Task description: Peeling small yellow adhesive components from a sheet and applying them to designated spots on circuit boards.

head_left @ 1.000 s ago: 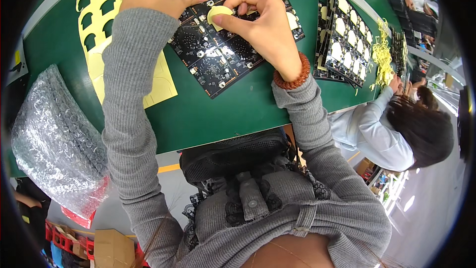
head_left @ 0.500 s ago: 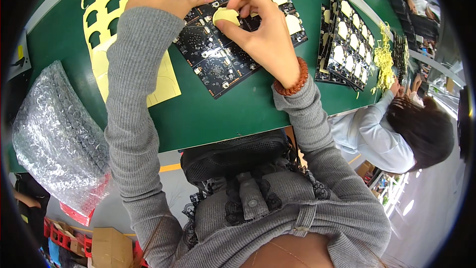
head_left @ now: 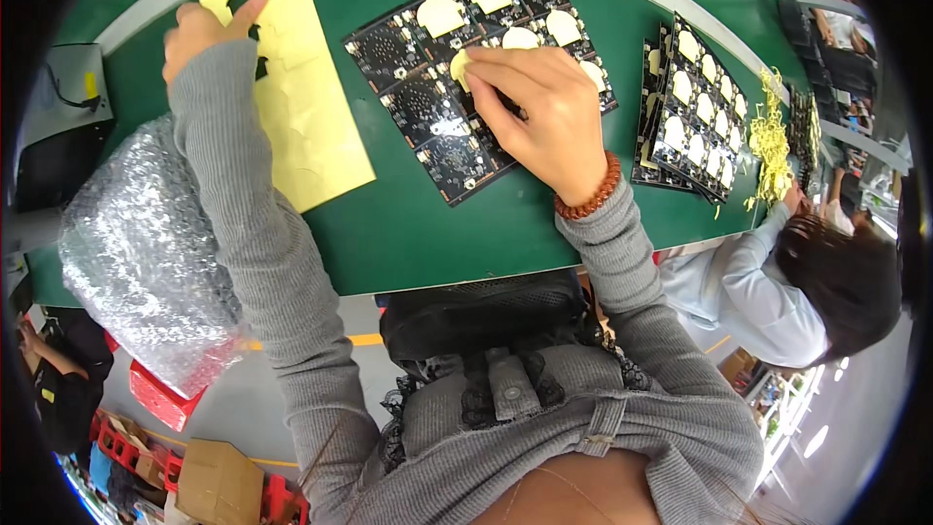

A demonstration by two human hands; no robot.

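While the right hand (head_left: 539,112) pinches a yellow pad (head_left: 460,66) onto the black circuit panel (head_left: 466,68), the left hand (head_left: 199,29) grips the yellow sticker sheet (head_left: 292,78). Both lie on the green tabletop (head_left: 428,224).

We see bright, even overhead light; soft shadows beneath the hands; strong fisheye bending at the black rim; mild glare on the bubble wrap (head_left: 146,243), left.

Matt green counter, glossy boards, pale paper

The counter (head_left: 418,224) is smooth matt green. The black circuit panel (head_left: 437,107) at twelve o'clock looks hard and slightly glossy, bearing pale yellow matt paper-like pads (head_left: 442,15). The yellow sheet (head_left: 301,107) at eleven o'clock is thin, matt paper. Crinkled shiny plastic bubble wrap (head_left: 146,243) lies at nine o'clock. Ribbed grey knit sleeve (head_left: 262,262); polished wooden-looking bead bracelet (head_left: 588,196).
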